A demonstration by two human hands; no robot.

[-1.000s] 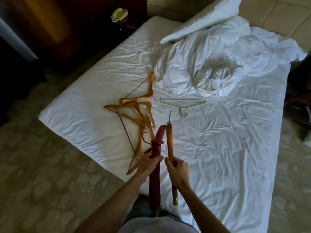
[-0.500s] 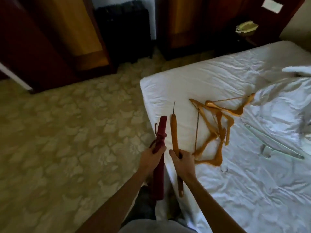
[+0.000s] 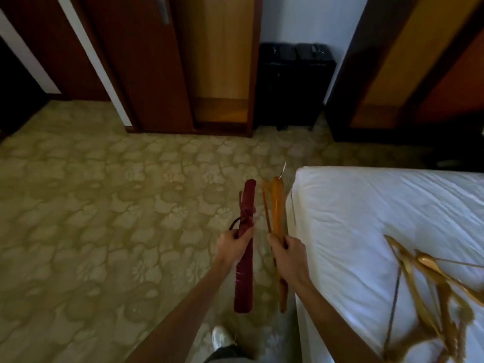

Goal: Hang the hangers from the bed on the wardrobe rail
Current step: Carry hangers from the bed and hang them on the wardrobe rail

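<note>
My left hand (image 3: 234,244) grips a dark red padded hanger (image 3: 246,226) by its middle, seen edge-on over the carpet. Beside it my right hand (image 3: 286,251) grips an orange wooden hanger (image 3: 277,205), whose metal hook points away from me. Both are held just left of the bed's corner. A pile of several wooden hangers (image 3: 429,289) lies on the white sheet of the bed (image 3: 366,205) at the lower right. An open wardrobe (image 3: 222,61) with a light wooden interior stands ahead; its rail is out of view.
Patterned carpet (image 3: 104,218) stretches between me and the wardrobe. A black suitcase (image 3: 293,82) stands against the wall right of the wardrobe. Dark wooden doors (image 3: 131,61) are at the left, more wooden furniture (image 3: 419,61) at the right. My white shoe (image 3: 221,337) shows below.
My view has swung left from the bed toward the wardrobe. Both hands keep their hangers and now hold them over the carpet beside the bed; the hanger pile has slid to the lower right.
</note>
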